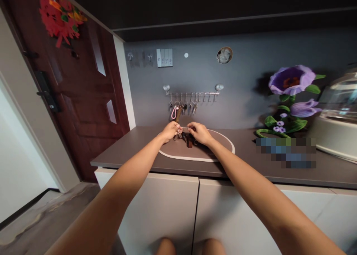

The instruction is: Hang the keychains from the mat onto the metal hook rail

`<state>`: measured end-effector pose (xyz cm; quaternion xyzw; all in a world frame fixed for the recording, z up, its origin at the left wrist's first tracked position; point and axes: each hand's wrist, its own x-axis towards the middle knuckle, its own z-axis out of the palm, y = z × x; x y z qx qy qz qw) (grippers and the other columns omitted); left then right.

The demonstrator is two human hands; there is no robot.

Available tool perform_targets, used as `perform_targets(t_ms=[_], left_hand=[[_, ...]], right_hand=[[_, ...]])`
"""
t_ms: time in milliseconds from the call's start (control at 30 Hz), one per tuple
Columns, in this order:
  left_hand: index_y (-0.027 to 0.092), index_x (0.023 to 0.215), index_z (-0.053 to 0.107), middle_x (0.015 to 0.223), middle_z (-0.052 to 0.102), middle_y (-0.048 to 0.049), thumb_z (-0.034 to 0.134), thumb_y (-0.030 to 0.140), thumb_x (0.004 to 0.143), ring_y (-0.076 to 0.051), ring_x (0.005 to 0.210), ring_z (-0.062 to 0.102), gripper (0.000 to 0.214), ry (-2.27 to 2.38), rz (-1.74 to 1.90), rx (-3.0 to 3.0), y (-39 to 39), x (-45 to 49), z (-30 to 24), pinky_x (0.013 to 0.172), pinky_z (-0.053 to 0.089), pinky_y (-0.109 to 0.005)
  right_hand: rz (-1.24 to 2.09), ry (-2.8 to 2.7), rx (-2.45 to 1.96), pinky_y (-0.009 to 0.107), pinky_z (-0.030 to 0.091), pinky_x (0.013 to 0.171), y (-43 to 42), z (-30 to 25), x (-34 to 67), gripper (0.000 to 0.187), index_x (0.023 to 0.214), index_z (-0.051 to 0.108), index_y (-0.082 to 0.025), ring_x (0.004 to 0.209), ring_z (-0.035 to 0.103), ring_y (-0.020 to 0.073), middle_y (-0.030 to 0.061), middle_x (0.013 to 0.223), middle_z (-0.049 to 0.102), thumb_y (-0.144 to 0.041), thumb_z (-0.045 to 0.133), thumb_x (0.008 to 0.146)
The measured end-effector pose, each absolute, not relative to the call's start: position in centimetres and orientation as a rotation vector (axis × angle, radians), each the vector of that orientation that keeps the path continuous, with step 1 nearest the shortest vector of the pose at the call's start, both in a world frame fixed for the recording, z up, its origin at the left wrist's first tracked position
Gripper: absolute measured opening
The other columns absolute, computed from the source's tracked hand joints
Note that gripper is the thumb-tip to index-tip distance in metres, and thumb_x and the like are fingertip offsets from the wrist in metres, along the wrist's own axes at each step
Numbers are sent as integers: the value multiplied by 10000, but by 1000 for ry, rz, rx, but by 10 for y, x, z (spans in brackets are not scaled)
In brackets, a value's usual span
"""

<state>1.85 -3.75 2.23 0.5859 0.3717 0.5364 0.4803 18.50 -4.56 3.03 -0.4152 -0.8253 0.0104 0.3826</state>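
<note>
On the left you have a dark red door (75, 110) with a red decoration (60, 19) high on it. Next to it the dark bench (122, 145) begins, running right along the grey wall. Your left hand (169, 132) is over the left part of an oval mat (173, 152) with a pale rim; its grip is pinched, thumb to fingers, on a small bunch of keys (180, 131). Just beyond, a pink loop (174, 113) and other keys hang from a wall rack (192, 94). Right of the bunch, a thin pale strip (185, 128) spans the gap between your hands, near some dark and brown pieces (190, 143) too small to make out. Your right hand (201, 133) has its grip nearly closed, fingertips pinched on the strip's right end. Well to the right stand a purple flower (291, 80) and a clear-topped container (334, 132).
</note>
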Motion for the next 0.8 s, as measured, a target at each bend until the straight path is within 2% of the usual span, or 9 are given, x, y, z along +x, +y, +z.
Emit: perform_targets(t_ms=[533, 800], left_hand=[[112, 768, 462, 763, 589, -21, 509, 172, 807, -84, 694, 584, 86, 636, 1271, 1350, -41, 19, 25, 834, 438, -362], [128, 790, 471, 842, 580, -26, 513, 246, 798, -75, 736, 565, 126, 744, 1289, 1506, -38, 18, 23, 799, 426, -293]], right_hand=[[82, -2077, -986, 241, 381, 734, -48, 31, 181, 198, 778, 626, -168, 756, 510, 119, 35, 780, 575, -299, 479, 796], [164, -1926, -994, 250, 394, 720, -44, 34, 184, 190, 737, 604, -163, 746, 507, 122, 26, 768, 555, -309, 486, 765]])
